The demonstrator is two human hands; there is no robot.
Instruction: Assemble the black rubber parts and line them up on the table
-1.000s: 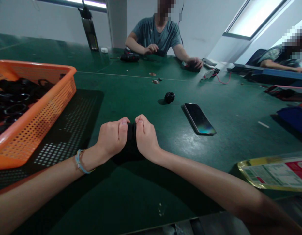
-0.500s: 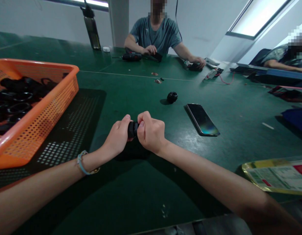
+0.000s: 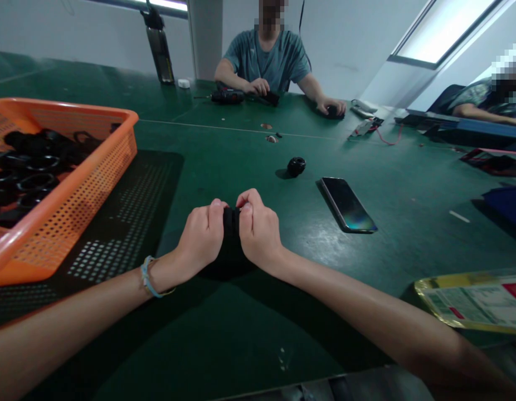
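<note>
your left hand (image 3: pixel 201 234) and right hand (image 3: pixel 260 234) gripped a black part (image 3: pixel 228 221), completion unclear; a round piece (image 3: pixel 296 166) lay loose, other parts (image 3: pixel 28 161) in the orange basket (image 3: pixel 95 186).

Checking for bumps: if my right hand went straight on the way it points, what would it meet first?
The right hand would likely meet the black part it grips, then the left hand; depth is unclear.
</note>
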